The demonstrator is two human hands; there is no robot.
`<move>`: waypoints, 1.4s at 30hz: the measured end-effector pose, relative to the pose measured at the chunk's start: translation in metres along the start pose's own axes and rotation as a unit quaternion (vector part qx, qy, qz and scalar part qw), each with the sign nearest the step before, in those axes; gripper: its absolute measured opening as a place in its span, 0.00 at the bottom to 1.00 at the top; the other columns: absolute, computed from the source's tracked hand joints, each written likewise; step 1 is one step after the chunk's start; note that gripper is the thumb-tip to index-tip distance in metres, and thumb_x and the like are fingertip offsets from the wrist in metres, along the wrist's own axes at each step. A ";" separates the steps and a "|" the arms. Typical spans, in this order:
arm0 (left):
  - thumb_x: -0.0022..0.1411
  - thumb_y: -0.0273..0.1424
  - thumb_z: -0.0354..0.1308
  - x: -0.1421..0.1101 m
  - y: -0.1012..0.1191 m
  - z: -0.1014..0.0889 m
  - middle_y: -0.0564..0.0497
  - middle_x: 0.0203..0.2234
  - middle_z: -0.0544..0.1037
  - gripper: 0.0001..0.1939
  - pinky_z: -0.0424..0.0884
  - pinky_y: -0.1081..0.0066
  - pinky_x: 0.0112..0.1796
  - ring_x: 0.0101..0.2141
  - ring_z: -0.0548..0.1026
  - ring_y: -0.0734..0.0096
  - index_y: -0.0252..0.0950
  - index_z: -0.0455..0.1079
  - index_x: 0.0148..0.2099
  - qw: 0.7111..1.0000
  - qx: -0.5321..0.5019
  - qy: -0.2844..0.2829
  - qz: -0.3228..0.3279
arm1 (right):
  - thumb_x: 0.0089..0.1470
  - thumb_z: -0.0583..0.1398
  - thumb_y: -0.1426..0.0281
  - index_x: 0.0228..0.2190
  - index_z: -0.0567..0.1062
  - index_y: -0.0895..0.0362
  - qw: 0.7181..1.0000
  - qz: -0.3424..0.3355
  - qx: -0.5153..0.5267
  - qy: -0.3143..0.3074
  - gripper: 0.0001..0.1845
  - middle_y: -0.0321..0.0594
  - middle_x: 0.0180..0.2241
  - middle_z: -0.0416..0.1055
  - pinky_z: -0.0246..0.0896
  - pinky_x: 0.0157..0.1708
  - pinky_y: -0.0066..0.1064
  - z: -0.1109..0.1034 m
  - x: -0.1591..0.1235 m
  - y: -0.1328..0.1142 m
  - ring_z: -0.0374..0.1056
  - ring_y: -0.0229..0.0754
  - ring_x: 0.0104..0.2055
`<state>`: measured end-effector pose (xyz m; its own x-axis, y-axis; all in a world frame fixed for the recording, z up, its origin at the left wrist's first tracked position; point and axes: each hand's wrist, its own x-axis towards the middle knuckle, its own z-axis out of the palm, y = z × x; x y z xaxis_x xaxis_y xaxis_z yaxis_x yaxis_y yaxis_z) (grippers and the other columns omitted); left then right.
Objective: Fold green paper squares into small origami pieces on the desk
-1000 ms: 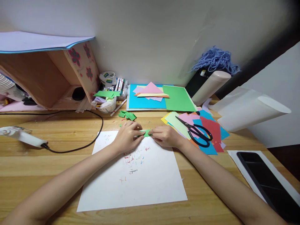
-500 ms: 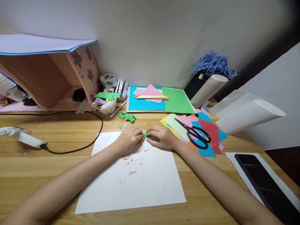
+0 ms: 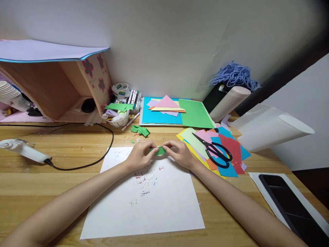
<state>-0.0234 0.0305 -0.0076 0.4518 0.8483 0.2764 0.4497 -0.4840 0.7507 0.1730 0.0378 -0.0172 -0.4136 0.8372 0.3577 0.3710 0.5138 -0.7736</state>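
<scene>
A small piece of green paper (image 3: 160, 150) is stretched between my two hands, above the far edge of a marked white sheet (image 3: 144, 216). My left hand (image 3: 142, 153) pinches its left end between thumb and finger. On the other end, my right hand (image 3: 179, 153) is closed in a similar pinch. The fingertips cover both ends of the piece. Just beyond my left hand lies a little pile of folded green paper pieces (image 3: 140, 130). Black-handled scissors (image 3: 218, 152) rest on coloured paper scraps (image 3: 231, 147) to the right of my right hand.
A glue gun (image 3: 25, 151) with a black cord lies at left, before an open box (image 3: 64, 89). Markers (image 3: 133, 97), a scrap-filled basket (image 3: 117, 120) and stacked coloured sheets (image 3: 197, 113) line the back. A paper roll (image 3: 272, 132) and phone (image 3: 282, 192) are at right.
My hands have turned so that more of the green paper shows between the fingertips. The whole view has shifted slightly, with the surrounding objects now a little lower.
</scene>
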 end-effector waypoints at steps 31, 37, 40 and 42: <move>0.57 0.39 0.55 0.003 -0.008 0.003 0.46 0.29 0.77 0.15 0.68 0.72 0.29 0.28 0.72 0.72 0.32 0.74 0.34 0.973 -0.178 -0.022 -0.142 | 0.55 0.55 0.70 0.27 0.72 0.57 0.986 -0.086 -0.140 0.022 0.08 0.38 0.22 0.68 0.56 0.27 0.30 0.005 -0.001 0.001 0.62 0.37 0.25; 0.57 0.39 0.54 0.004 -0.004 0.002 0.48 0.25 0.76 0.14 0.66 0.73 0.27 0.26 0.69 0.74 0.32 0.74 0.32 0.984 -0.125 -0.018 -0.127 | 0.56 0.52 0.70 0.24 0.68 0.57 0.984 -0.100 -0.150 -0.001 0.10 0.37 0.21 0.67 0.54 0.26 0.29 0.005 -0.001 0.001 0.60 0.37 0.25; 0.57 0.39 0.54 0.004 -0.002 0.001 0.48 0.25 0.76 0.15 0.66 0.73 0.27 0.25 0.69 0.75 0.33 0.74 0.31 0.985 -0.114 -0.016 -0.132 | 0.57 0.52 0.71 0.24 0.67 0.57 0.984 -0.102 -0.149 -0.008 0.11 0.37 0.21 0.66 0.53 0.26 0.29 0.005 -0.001 0.001 0.60 0.37 0.25; 0.57 0.41 0.54 0.004 -0.002 0.000 0.48 0.24 0.76 0.16 0.66 0.73 0.27 0.25 0.69 0.75 0.33 0.74 0.31 0.983 -0.116 -0.019 -0.140 | 0.57 0.51 0.71 0.23 0.66 0.57 0.983 -0.104 -0.151 -0.012 0.11 0.37 0.21 0.66 0.52 0.26 0.29 0.005 -0.001 0.000 0.60 0.37 0.25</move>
<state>-0.0222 0.0343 -0.0082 0.3653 0.9306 0.0211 0.3751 -0.1679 0.9116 0.1698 0.0358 -0.0202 -0.5245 0.7055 0.4767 0.5046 0.7085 -0.4934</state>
